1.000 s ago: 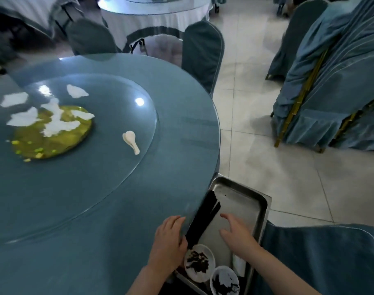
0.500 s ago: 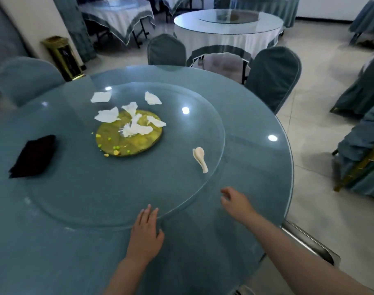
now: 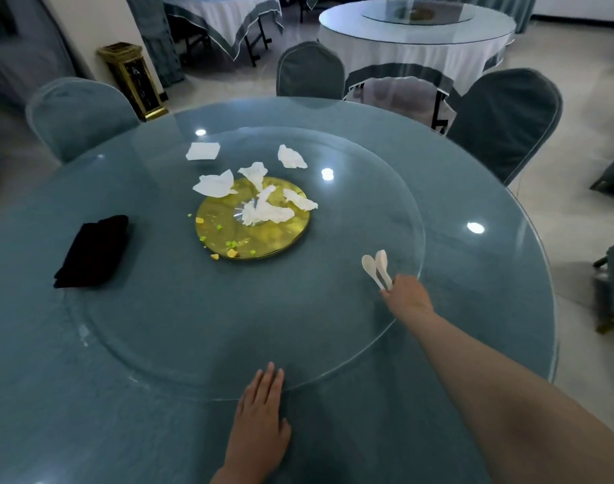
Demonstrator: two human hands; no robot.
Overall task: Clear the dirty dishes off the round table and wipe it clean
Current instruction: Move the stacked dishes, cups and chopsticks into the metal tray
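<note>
Right hand (image 3: 408,297) reaches out over the glass turntable (image 3: 228,330) of the round table (image 3: 490,274) and has the white spoons (image 3: 377,267) by their handle ends. Fingers look curled round the handles, but they're on the far side of the hand, so the pinch itself is probably there rather than plainly seen. It reads as two spoons side by side; could be one plus a reflection in the glass.

Key relation: the spoons' long axis runs from the hand up and away toward the turntable centre, bowls pointing at the gold disc (image 3: 253,221), handles at the hand. They sit near the turntable's right rim, well apart from the disc. The right hand is on them; the left hand (image 3: 260,424) is far off at the near rim, flat on the table, fingers straight, fingertips just touching the turntable edge, holding nothing.

Relative to the gold disc: crumpled white napkins (image 3: 263,190) lie on it and just beyond it, small food scraps (image 3: 225,248) along its near edge, a folded black cloth (image 3: 94,251) well to its left on the turntable.

Judgement: lift the spoons straight back along their axis.

No brands, labels or readable writing anywhere.
</note>
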